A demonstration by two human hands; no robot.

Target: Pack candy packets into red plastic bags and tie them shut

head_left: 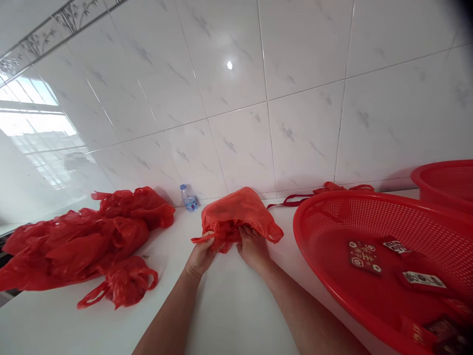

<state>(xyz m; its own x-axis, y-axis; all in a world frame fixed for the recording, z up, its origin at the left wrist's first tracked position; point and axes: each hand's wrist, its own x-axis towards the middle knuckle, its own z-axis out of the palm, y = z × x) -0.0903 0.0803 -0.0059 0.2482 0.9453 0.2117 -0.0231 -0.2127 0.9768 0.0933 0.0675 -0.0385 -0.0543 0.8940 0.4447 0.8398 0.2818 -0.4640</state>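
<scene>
A thin red plastic bag (242, 207) lies on the white table in front of me, with its mouth and handles facing me. At the bag's left side, my left hand (201, 254) is closed on the gathered plastic near a handle. My right hand (254, 246) presses into the bunched plastic at the mouth, its fingers bent and closed on it. The fingertips are partly covered by the folds. Whether anything lies inside the bag cannot be made out.
A heap of red plastic bags (84, 241) covers the left side, with a knotted red bag (127, 283) before it. A small water bottle (189, 198) stands by the tiled wall. At right is a large red basket (314, 231) with several small packets; another red basket (439, 180) stands behind.
</scene>
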